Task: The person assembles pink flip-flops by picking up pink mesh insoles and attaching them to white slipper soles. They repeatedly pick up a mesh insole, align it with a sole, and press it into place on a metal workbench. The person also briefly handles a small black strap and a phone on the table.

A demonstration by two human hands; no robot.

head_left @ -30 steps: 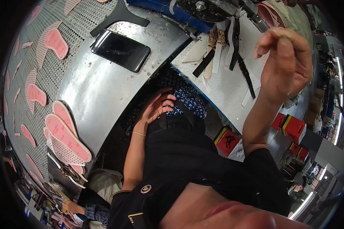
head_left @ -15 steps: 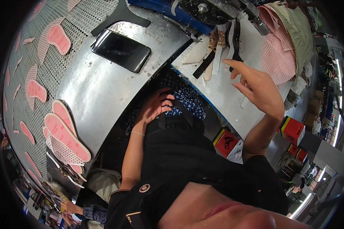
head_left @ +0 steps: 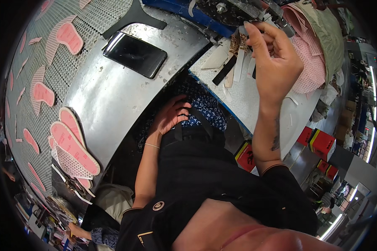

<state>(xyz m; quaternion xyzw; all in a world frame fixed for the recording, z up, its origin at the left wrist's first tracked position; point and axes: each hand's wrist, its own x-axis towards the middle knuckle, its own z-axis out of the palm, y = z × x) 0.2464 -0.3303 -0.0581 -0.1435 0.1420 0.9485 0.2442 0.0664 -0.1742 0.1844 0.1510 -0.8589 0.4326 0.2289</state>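
My left hand [head_left: 171, 115] rests on my lap, palm partly up. Its fingers are loosely curled and apart, with nothing in them, against a blue patterned cloth [head_left: 207, 115] and a dark strap. My right hand [head_left: 276, 56] is raised above the grey side table [head_left: 243, 100], close under the dark machine head [head_left: 222, 16]. Thumb and fingers are drawn together; whatever lies between them, if anything, is hidden. Just left of these fingers lie several strips, among them a black strip [head_left: 224, 71] and a white strip [head_left: 238, 67].
A black phone [head_left: 135, 54] lies on the metal plate [head_left: 96, 100] beside a mesh conveyor [head_left: 50, 125] with pink insole pieces. Stacked insoles [head_left: 73, 144] sit at the plate's left edge. Pink perforated sheets [head_left: 308, 62] are at the right. A person's sleeve [head_left: 104, 236] shows lower left.
My right hand has moved up and away from me to the machine head, its fingers closing from a looser spread. My left hand has stayed on my lap.
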